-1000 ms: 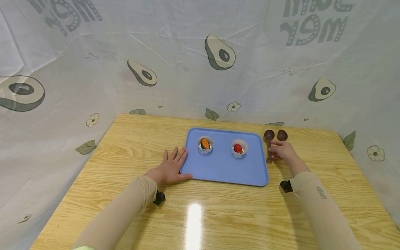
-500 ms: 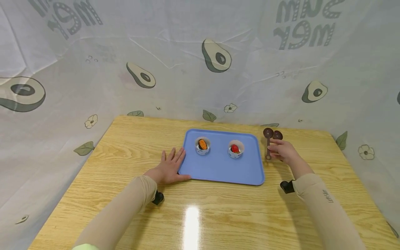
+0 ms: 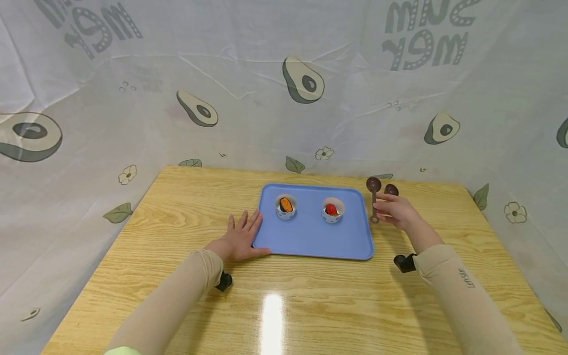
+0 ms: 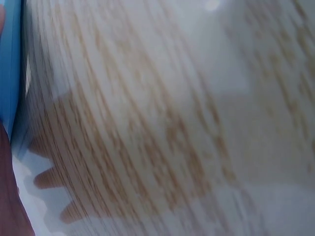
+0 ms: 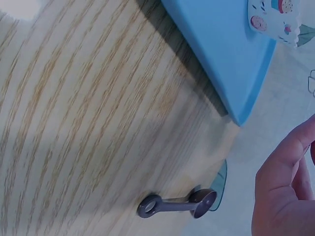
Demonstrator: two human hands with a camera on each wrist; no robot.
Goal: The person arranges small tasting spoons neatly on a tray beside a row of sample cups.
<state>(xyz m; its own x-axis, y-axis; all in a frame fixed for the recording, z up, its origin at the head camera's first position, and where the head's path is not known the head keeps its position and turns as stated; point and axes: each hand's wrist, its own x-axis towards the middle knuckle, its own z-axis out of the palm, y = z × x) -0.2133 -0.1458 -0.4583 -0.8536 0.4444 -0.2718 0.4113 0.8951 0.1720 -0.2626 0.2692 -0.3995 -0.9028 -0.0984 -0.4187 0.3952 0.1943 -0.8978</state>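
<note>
My right hand [image 3: 399,213] pinches the handle of a dark brown measuring scoop [image 3: 373,185], bowl pointing away from me, near the right edge of a blue tray [image 3: 310,241]. In the right wrist view the held scoop is out of sight. A second brown scoop [image 5: 174,206] lies on the table; the head view shows mainly its bowl. My left hand [image 3: 239,242] rests with spread, straight fingers at the tray's left edge. On the tray stand two paper cups: the left cup [image 3: 285,215] has an orange-topped sushi piece [image 3: 286,204], the right cup [image 3: 333,218] a red-topped one [image 3: 331,210].
The wood-grain table [image 3: 310,305] has a bright light reflection at its front. Behind it and along its sides hangs a pale cloth [image 3: 248,59] printed with avocados, leaves and flowers. Dark wrist cameras [image 3: 405,263] sit under both forearms.
My right hand has picked up the scoop from beside the other one and carried it slightly left, toward the tray. My left hand stays at the tray edge. The head view shifts slightly.
</note>
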